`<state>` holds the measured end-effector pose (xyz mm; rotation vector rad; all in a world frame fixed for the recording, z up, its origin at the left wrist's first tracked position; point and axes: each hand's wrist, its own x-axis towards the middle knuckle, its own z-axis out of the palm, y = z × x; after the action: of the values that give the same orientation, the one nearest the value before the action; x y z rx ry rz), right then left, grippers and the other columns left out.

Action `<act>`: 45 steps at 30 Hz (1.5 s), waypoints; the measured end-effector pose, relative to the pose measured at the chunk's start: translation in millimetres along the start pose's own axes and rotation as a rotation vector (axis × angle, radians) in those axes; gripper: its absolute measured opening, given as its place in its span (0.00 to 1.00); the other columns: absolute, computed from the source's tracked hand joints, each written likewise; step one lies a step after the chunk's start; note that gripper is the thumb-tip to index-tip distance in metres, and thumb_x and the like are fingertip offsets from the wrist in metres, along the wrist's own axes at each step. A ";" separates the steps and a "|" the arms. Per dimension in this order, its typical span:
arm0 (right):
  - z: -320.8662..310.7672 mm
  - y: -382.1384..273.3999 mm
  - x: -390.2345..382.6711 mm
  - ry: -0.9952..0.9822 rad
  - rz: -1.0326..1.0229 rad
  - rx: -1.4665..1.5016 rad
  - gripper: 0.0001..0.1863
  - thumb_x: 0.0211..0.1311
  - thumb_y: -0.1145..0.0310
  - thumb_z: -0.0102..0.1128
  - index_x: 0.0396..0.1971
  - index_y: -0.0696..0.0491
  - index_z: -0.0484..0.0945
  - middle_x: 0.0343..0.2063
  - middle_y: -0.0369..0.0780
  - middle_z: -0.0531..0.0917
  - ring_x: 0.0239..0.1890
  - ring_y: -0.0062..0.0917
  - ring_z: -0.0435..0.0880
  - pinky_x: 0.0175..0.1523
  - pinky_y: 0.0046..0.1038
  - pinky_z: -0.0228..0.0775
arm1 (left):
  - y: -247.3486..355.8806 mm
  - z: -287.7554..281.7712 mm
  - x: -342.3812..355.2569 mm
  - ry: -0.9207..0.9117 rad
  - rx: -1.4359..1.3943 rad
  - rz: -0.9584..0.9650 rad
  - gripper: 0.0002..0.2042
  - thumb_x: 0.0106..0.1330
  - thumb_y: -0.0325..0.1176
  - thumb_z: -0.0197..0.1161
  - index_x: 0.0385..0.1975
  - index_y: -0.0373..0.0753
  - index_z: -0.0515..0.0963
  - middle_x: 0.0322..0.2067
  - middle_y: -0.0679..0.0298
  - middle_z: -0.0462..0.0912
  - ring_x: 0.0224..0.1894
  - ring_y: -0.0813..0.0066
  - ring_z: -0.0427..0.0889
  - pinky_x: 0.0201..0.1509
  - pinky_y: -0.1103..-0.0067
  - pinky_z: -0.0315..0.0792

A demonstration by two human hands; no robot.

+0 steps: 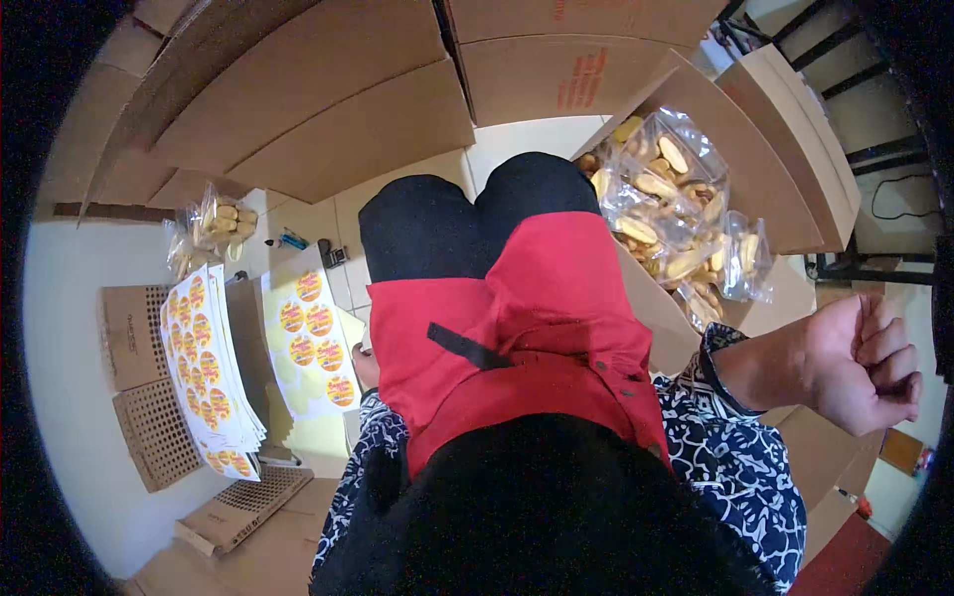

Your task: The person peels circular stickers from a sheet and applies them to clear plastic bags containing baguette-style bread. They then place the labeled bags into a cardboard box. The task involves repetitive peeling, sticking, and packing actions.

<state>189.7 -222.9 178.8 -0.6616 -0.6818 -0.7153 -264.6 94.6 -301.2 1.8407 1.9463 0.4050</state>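
Observation:
My right hand (863, 364) is raised at the far right, its fingers curled into a fist with nothing visible in it. It is apart from the open carton (790, 149), which is full of clear plastic bags (656, 189) of long tan pieces. My left hand (367, 366) shows only in part beside my left thigh, close to a sheet of round orange-and-yellow stickers (318, 320). The edge of my red garment hides most of it, so its fingers cannot be made out. Across my lap lies the red cloth (556, 268) with a black strap.
A thick stack of sticker sheets (199, 368) stands at the left, by perforated brown cartons (149, 387). More clear bags (224, 223), blue pens (291, 238) and a small black object (332, 254) lie beyond. Large cardboard panels (318, 109) stand ahead; a black rack (874, 149) is at far right.

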 end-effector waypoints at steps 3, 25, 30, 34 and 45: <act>27.2 7.4 -10.3 0.120 -0.319 -0.254 0.20 0.61 0.56 0.41 0.11 0.44 0.57 0.07 0.26 0.47 0.10 0.13 0.44 0.19 0.19 0.38 | 5.8 -6.3 -3.4 0.073 0.190 -0.053 0.18 0.53 0.33 0.52 0.45 0.38 0.70 0.26 0.51 0.76 0.30 0.55 0.76 0.34 0.67 0.69; -2.9 8.9 -4.3 -0.061 -0.216 -0.031 0.16 0.62 0.55 0.41 0.17 0.47 0.65 0.08 0.27 0.52 0.11 0.14 0.50 0.19 0.19 0.42 | 25.0 -13.4 -14.4 -0.113 0.003 0.036 0.14 0.55 0.41 0.55 0.30 0.36 0.76 0.24 0.48 0.78 0.29 0.54 0.79 0.33 0.68 0.71; 34.9 11.0 -18.9 -1.102 0.399 -0.920 0.10 0.55 0.68 0.49 0.24 0.60 0.74 0.22 0.40 0.78 0.21 0.23 0.72 0.26 0.24 0.62 | 23.5 -14.8 -9.5 -0.049 0.002 0.031 0.13 0.55 0.41 0.55 0.30 0.36 0.76 0.24 0.49 0.78 0.29 0.55 0.79 0.33 0.68 0.71; 30.6 17.2 -41.9 -0.318 -0.069 -0.062 0.13 0.60 0.59 0.46 0.19 0.49 0.70 0.10 0.26 0.61 0.12 0.15 0.55 0.22 0.22 0.49 | 33.2 -10.1 -13.5 -0.060 -0.033 0.023 0.13 0.55 0.41 0.55 0.30 0.37 0.76 0.24 0.49 0.78 0.29 0.55 0.78 0.32 0.69 0.70; 20.4 22.5 -25.9 -0.099 0.076 -0.323 0.17 0.62 0.57 0.39 0.17 0.49 0.67 0.09 0.28 0.50 0.14 0.16 0.47 0.25 0.23 0.43 | 33.6 -26.8 15.2 -0.154 -0.076 0.127 0.15 0.56 0.40 0.57 0.34 0.34 0.74 0.28 0.52 0.78 0.32 0.57 0.77 0.36 0.69 0.70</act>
<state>185.4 -185.6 165.1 -1.0196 -0.6335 -0.7320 -249.1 114.4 -263.2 1.8937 1.6957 0.3602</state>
